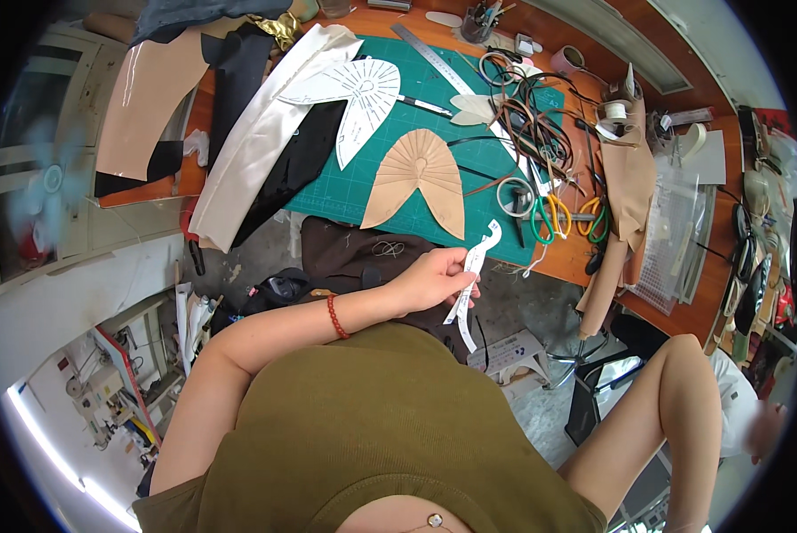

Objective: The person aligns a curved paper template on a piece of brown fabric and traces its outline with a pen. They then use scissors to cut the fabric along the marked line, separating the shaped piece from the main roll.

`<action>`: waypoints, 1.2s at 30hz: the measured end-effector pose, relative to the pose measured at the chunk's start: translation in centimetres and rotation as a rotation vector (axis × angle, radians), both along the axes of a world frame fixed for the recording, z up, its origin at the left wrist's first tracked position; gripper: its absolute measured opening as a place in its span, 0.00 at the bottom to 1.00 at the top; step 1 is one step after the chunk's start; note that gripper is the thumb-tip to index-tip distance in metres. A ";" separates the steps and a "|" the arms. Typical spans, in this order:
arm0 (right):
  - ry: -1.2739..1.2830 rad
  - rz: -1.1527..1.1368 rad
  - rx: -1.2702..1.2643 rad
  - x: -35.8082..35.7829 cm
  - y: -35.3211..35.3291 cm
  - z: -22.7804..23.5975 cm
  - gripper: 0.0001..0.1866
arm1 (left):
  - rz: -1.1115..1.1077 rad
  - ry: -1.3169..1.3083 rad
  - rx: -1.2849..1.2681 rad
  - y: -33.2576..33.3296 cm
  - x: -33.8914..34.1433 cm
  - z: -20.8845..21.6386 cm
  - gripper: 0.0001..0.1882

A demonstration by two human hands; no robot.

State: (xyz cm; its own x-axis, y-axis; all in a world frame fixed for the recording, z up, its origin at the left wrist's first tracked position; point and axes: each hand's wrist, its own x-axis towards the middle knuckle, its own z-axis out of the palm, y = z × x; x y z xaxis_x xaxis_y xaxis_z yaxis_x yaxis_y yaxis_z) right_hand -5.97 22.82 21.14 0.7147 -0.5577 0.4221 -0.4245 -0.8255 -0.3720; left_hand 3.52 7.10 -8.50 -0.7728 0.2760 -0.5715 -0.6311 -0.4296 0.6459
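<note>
Narrow white paper strips with printed marks are pinched between the thumb and fingers of my left hand, in front of the table's near edge. Their ends curl above and below the grip. Beyond them, a tan leather piece with fan-like creases and two pointed lobes lies on the green cutting mat. A white paper pattern with drawn lines lies further left, partly on a cream fabric roll. My right arm is bent at the elbow, and its hand is out of the picture.
Scissors with green and yellow handles, a tape roll and tangled brown cords crowd the mat's right side. A steel ruler lies at the back. Left are cream material and tan sheet. Someone in white is partly visible right.
</note>
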 end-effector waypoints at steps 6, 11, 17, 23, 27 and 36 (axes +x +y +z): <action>0.010 -0.027 0.002 0.1 0.2 -0.2 0.11 | -0.027 0.020 -0.022 0.0 -0.2 0.1 0.08; 0.014 -0.049 -0.006 0.2 0.8 0.0 0.12 | -0.001 0.021 -0.011 0.0 -0.2 0.1 0.08; -0.015 -0.092 -0.003 0.1 2.4 1.1 0.12 | -0.029 0.023 -0.009 -0.1 -0.1 0.0 0.10; -0.195 -0.183 0.022 -2.4 7.6 2.8 0.12 | 0.088 0.024 0.070 -1.3 0.0 0.7 0.13; -0.778 -0.279 0.105 -7.2 8.6 -6.1 0.06 | 0.119 0.068 0.076 -2.3 -1.1 1.9 0.15; -1.028 -1.528 0.646 0.1 -0.1 -28.0 0.06 | 0.241 0.051 0.057 -2.7 -1.5 2.2 0.19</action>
